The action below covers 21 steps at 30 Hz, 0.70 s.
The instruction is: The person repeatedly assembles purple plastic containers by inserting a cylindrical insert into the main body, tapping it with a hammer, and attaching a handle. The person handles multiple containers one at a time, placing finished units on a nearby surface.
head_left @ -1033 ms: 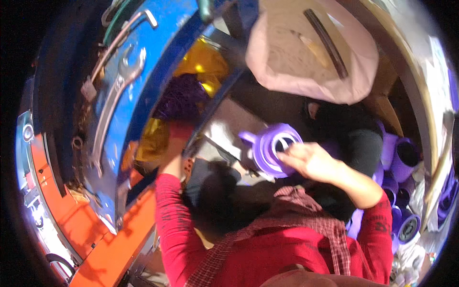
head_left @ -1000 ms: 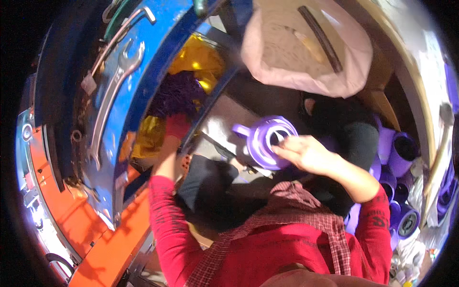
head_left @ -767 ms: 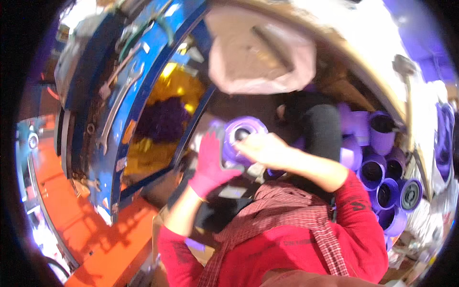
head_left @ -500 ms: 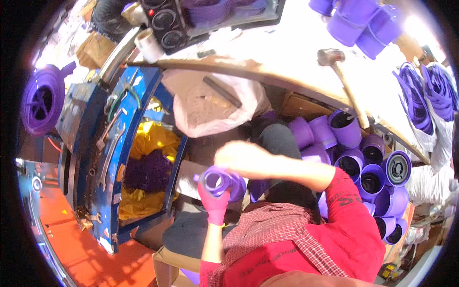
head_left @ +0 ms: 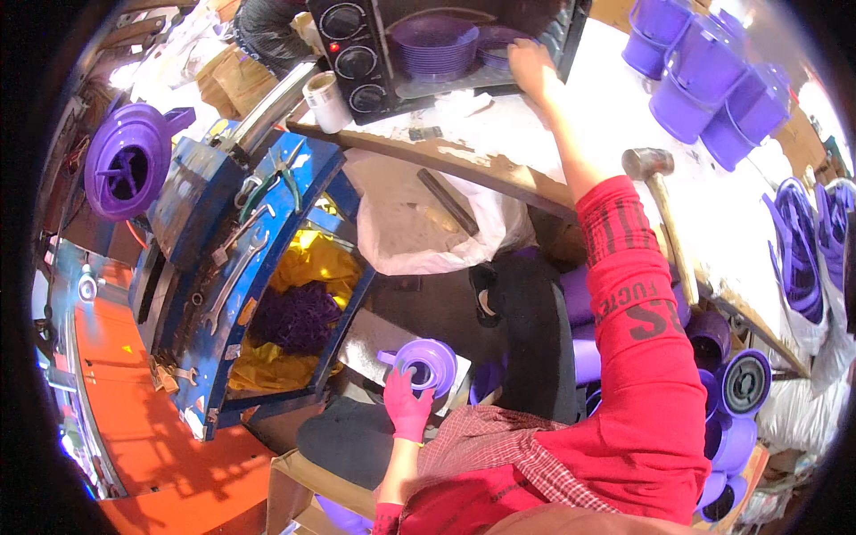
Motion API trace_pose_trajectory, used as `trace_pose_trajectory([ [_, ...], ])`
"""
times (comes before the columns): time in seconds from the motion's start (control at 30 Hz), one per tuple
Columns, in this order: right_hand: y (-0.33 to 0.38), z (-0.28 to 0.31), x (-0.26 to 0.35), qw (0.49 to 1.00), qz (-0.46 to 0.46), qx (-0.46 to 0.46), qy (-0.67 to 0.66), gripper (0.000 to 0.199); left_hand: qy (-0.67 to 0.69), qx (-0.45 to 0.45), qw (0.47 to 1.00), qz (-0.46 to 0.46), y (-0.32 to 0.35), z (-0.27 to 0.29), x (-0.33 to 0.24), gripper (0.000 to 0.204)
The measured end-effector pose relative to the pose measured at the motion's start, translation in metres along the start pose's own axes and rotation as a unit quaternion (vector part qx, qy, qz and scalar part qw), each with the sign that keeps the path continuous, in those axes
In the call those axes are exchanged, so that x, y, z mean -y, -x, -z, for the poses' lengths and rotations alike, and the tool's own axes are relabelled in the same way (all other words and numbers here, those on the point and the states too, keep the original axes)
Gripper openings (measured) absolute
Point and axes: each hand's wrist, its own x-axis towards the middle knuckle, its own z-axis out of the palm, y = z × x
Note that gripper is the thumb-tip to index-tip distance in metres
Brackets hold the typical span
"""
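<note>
My left hand [head_left: 407,406], in a pink glove, grips a purple round plastic part [head_left: 434,355] with an open centre and a side tab, low above my lap. My bare right hand [head_left: 535,69] reaches far forward to a black countertop oven [head_left: 352,61]. Its bent fingers meet the edge of a purple round piece [head_left: 504,49] there; the fingertips are hidden, so whether they grip it I cannot tell. Beside that piece stands a stack of purple round pieces [head_left: 435,49].
A mallet [head_left: 660,192] lies on the white bench [head_left: 615,125], near purple buckets [head_left: 695,80]. Left of me, wrenches [head_left: 236,276] rest on a blue metal frame [head_left: 267,241]. A white sack [head_left: 401,214] hangs below the bench edge; purple pots [head_left: 736,441] pile up at right.
My right hand has left the part in my left hand and stretched forward to the oven. The left hand keeps its hold, with the part turned more face up. The view has shifted.
</note>
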Motion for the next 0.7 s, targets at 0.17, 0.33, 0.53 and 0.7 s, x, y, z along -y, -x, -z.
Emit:
trace_pose_trajectory([
  [0.17,-0.018,-0.02,-0.026,0.993,0.081,0.08,-0.017,0.017,-0.043,-0.008,0.998,0.037,0.002,0.002,-0.004,0.066],
  [0.33,-0.016,-0.014,-0.031,0.987,0.074,0.133,0.046,0.017,0.036,-0.003,0.999,0.03,0.011,0.011,-0.004,0.074],
  [0.53,0.003,0.061,-0.017,0.987,-0.141,0.054,-0.055,0.041,0.065,-0.026,0.997,0.024,0.016,0.05,-0.027,0.088],
  [0.7,0.187,0.206,0.118,0.509,-0.396,0.24,-0.726,0.035,0.587,-0.072,0.799,0.11,0.029,0.085,-0.047,0.11],
])
